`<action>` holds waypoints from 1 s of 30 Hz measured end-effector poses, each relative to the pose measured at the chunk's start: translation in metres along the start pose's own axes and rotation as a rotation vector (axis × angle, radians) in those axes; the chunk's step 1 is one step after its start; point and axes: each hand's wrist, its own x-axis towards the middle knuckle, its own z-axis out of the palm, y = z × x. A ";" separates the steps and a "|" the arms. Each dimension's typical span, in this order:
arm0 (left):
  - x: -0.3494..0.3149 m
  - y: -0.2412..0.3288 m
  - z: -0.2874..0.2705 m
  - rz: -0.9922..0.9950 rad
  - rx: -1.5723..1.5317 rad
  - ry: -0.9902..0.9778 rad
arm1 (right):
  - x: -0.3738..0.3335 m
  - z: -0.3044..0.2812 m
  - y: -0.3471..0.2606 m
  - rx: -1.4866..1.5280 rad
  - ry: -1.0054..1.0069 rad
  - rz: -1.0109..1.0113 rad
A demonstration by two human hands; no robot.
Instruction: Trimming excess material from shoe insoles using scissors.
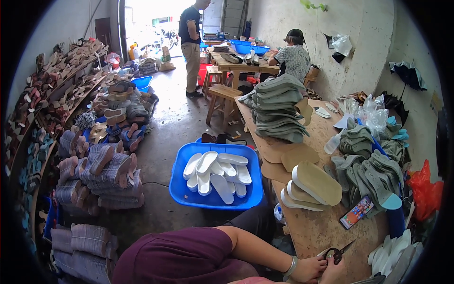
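Left hand (309,269): fingers curled on small black-handled scissors (336,253).
Right hand (334,273): grip unclear.
Hazard: open blades could nick fingers.

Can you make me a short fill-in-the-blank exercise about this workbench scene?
1. The white soles lie in a ____ plastic tub on the floor.
2. The hands meet at a pair of ____ on the wooden bench.
3. Beside the tan soles lies a ____ with a lit screen.
4. On the wrist sits a silver ____.

Missing words: blue; scissors; phone; bangle
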 end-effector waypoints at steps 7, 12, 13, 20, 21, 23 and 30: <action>0.010 0.004 -0.027 -0.073 -0.012 -0.011 | -0.001 0.003 -0.007 -0.057 0.031 -0.008; -0.004 -0.004 0.004 -0.003 0.004 -0.043 | 0.001 0.007 0.001 -0.109 0.041 -0.026; -0.003 -0.004 0.005 0.022 -0.003 -0.045 | 0.001 0.006 0.000 -0.100 0.043 -0.028; 0.003 0.001 -0.010 -0.055 -0.031 -0.035 | -0.002 0.002 -0.007 -0.058 0.010 0.012; 0.003 0.001 -0.011 -0.053 -0.024 -0.056 | -0.003 0.002 -0.008 -0.058 0.010 0.010; 0.002 0.000 -0.010 -0.054 -0.011 -0.075 | -0.003 0.001 -0.011 -0.103 -0.001 -0.002; 0.001 -0.001 -0.012 0.038 0.035 -0.031 | 0.007 0.011 0.013 0.060 0.014 -0.042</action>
